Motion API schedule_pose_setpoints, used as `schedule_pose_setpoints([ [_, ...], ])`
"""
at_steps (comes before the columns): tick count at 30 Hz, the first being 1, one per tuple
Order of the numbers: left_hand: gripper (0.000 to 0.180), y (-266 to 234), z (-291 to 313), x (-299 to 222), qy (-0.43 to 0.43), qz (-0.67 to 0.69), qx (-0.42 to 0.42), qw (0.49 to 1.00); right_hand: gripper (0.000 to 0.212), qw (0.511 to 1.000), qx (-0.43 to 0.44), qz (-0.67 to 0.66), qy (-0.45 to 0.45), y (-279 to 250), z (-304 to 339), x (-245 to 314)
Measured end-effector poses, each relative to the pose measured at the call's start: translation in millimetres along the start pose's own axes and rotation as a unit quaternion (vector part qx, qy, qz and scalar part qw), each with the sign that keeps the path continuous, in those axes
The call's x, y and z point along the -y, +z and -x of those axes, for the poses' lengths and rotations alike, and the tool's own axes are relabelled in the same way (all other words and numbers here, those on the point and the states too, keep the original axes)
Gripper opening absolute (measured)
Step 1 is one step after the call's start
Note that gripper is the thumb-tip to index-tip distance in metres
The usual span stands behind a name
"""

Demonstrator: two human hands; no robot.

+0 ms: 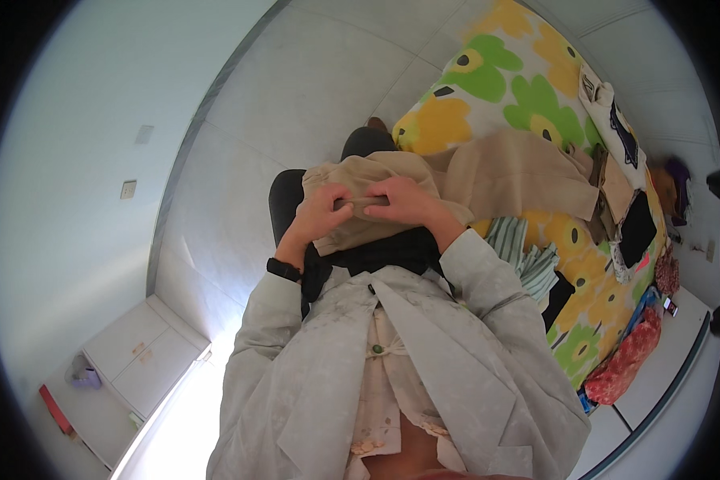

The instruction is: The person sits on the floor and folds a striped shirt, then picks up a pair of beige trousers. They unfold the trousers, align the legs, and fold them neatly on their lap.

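Beige trousers (pixel 512 172) lie across my lap, and their far end stretches to the right over the bed. My left hand (pixel 322 214) pinches a fold of the beige cloth above my knees, a dark band round its wrist. Close beside it, my right hand (pixel 404 202) grips the same fold, fingers curled and thumb pressed to the fabric. A small gap separates the two hands. Part of the trousers nearest me is bunched up, so its shape is hard to make out.
The bed (pixel 552 64) has a yellow and green flowered cover. On it lie a green striped garment (pixel 524 256), a white garment (pixel 608 120), a black folded cloth (pixel 638 228) and a red patterned bundle (pixel 628 368). A white cabinet (pixel 140 352) stands at the lower left.
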State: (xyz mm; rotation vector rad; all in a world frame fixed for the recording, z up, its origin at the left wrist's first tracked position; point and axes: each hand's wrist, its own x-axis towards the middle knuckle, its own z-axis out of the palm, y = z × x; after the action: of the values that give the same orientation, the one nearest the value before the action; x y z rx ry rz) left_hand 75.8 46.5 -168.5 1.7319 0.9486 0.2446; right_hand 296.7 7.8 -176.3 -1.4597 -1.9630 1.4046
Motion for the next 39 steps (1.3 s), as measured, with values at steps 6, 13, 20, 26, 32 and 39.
schedule_pose_setpoints([
  [6, 0.015, -1.2, 5.5, -7.2, -0.026, 0.005, 0.0, 1.0, 0.023, 0.987, -0.008, -0.15, 0.048, 5.6, 4.7, -14.1],
  [13, 0.018, -2.9, 1.7, -9.4, 0.009, 0.028, -0.023, 0.999, 0.019, 0.974, -0.047, -0.217, 0.049, -3.8, 18.5, -12.1],
  [20, 0.017, 10.2, 0.6, -13.3, 0.01, -0.037, -0.045, 0.998, 0.018, 0.992, -0.119, -0.04, 0.004, 4.2, 13.4, 9.2],
  [26, 0.015, 13.9, -3.4, -14.5, 0.026, -0.064, -0.041, 0.997, 0.018, 0.987, -0.157, -0.026, -0.004, 2.9, 17.9, 8.0],
  [32, 0.014, 7.3, -0.4, -10.6, 0.015, 0.021, -0.057, 0.998, 0.017, 0.982, -0.183, -0.035, 0.024, -8.5, 32.2, -10.3],
  [39, 0.015, 1.6, -7.0, 5.6, 0.002, -0.03, -0.049, 0.998, 0.019, 0.981, -0.174, -0.039, 0.076, -19.1, 53.6, -33.1],
])
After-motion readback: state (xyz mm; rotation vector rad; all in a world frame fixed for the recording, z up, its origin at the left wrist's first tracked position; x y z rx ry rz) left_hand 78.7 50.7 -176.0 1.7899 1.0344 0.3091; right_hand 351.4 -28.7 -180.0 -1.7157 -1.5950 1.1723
